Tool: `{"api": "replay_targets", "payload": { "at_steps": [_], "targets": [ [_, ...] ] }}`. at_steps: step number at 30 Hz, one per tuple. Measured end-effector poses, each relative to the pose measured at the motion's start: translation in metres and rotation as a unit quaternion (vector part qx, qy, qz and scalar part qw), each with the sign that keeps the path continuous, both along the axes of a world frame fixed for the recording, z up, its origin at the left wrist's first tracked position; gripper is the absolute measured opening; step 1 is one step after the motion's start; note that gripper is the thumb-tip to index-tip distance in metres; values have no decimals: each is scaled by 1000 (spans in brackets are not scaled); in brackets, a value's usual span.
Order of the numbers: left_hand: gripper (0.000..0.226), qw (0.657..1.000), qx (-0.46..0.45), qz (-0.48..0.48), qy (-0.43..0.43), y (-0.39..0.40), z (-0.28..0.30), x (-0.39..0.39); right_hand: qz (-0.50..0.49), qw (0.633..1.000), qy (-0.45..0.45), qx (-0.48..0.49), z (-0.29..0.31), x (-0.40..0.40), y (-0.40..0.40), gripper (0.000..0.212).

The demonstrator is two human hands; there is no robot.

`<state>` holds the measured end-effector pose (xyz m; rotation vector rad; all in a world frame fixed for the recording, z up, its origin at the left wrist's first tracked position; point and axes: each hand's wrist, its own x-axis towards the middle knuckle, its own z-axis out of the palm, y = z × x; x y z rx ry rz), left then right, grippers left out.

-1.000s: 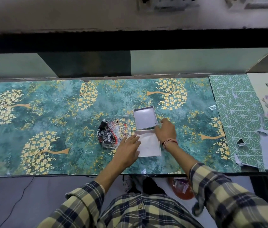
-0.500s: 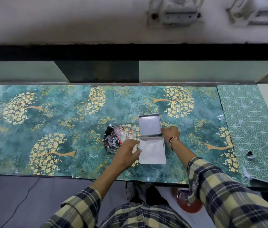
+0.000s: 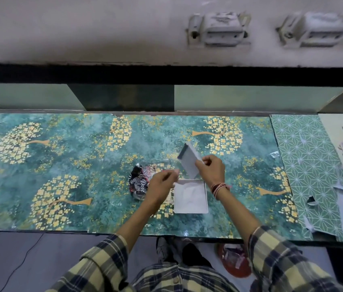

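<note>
Counter [image 3: 61, 144]: long, papered in teal with gold-blossom trees. A green star-patterned sheet [image 3: 307, 161] abuts its right end, and a pale wall with two switch boxes stands behind.

1. Box base [image 3: 190, 197]: shallow white square tray, open side up, flat on the counter directly in front of the person. The white contents are too soft to identify.
2. Lid [image 3: 188, 160]: matching white square with a dark outer edge. It is held clear of the counter, steeply tilted, just beyond the base's far rim.
3. Right hand [image 3: 211, 171]: fingers [image 3: 203, 163] curled, pinching the lid by its right edge.
4. Left hand [image 3: 159, 185]: hovers beside the base's far-left corner, fingers curled. A pale blur at the tips means I cannot tell whether they pinch anything.
5. Wrapper [image 3: 138, 182]: crumpled black-and-red foil, left of the base, partly hidden under the left hand.

Handling note: the step looks like seating the lid on the base.
- Bring the lid level first.
- Square its corners over the base's rim, then lower it straight down rather than hinging it from one side.
- Use the left hand to steady the base's left wall so the light tray does not skate.
- Keep the foil clear of the rim.
</note>
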<state>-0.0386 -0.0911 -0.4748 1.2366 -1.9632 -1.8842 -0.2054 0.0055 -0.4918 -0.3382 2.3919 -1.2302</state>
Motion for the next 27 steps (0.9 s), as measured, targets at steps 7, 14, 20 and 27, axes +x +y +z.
{"api": "replay_targets", "payload": {
  "at_steps": [7,14,20,27],
  "targets": [
    [30,971,206,94,72,-3,3,-28,212,947,240,-11,7,70,31,15],
    [18,971,219,82,49,1,-11,-15,65,994,84,25,-8,46,65,41],
    [23,974,222,31,8,11,-30,-1,22,995,-100,3,-17,43,82,13],
    [17,996,40,10,-78,15,-46,19,2,992,-116,42,-24,66,87,11]
  ]
}}
